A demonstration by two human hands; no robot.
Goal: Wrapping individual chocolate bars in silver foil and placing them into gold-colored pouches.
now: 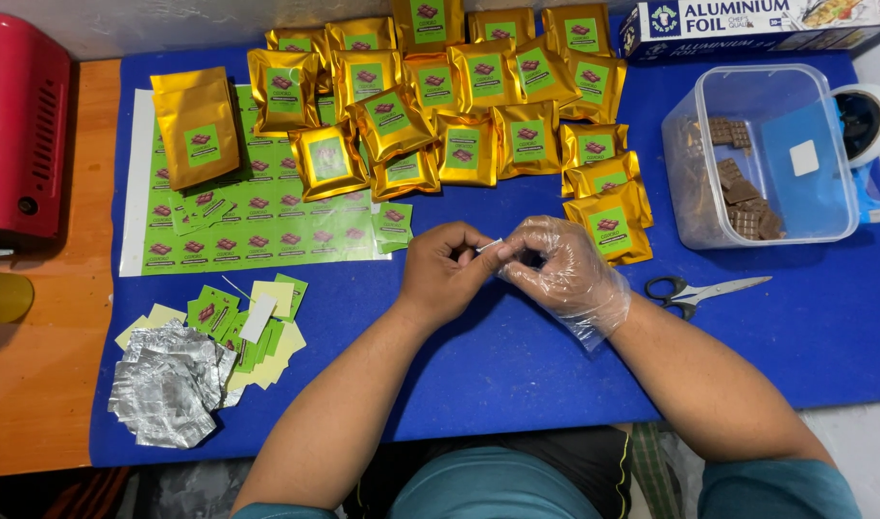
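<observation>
I see left hand (447,267) and gloved right hand (560,272) pinching one small white strip (489,246); scissors (701,290) at 3 o'clock.

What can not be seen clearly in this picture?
- Small white piece, head view: too small to identify, pinched between left hand and gloved right hand.
- Red machine: cut off by the left edge.
- Tape roll: partly behind the clear box.
- Foil carton: cut by the top edge.
</observation>
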